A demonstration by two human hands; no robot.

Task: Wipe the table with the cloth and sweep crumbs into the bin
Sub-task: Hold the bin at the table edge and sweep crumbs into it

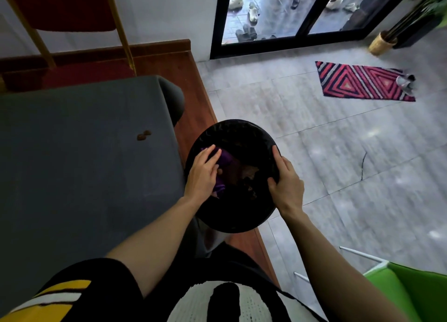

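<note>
Left hand [202,174] reaching over the near-left rim of the bin [242,130], fingers mostly straight and laid flat on the purple cloth [225,161], pressing it down inside the opening; whether the thumb curls under the cloth cannot be told. Left forearm stretched bare from the lower left up to the bin. Right hand [286,180] on the bin's right rim, fingers extended along the outside edge and thumb hooked over the lip, gripping it. Right forearm bare too, coming up from the lower right.

Bin round, lined with a black bag, held just off the right edge of the table [84,152]. Inside: the cloth bunched at the left, brown scraps [250,174] toward the middle and right; the rest too dark to make out.

Left of the bin, on the grey table top: two small brown crumbs [144,135], touching each other, well apart from the table edge. Beyond the bin, far right on the tiled floor: a red-striped mat [362,82]. Near right of the bin: a green chair [411,290].
</note>
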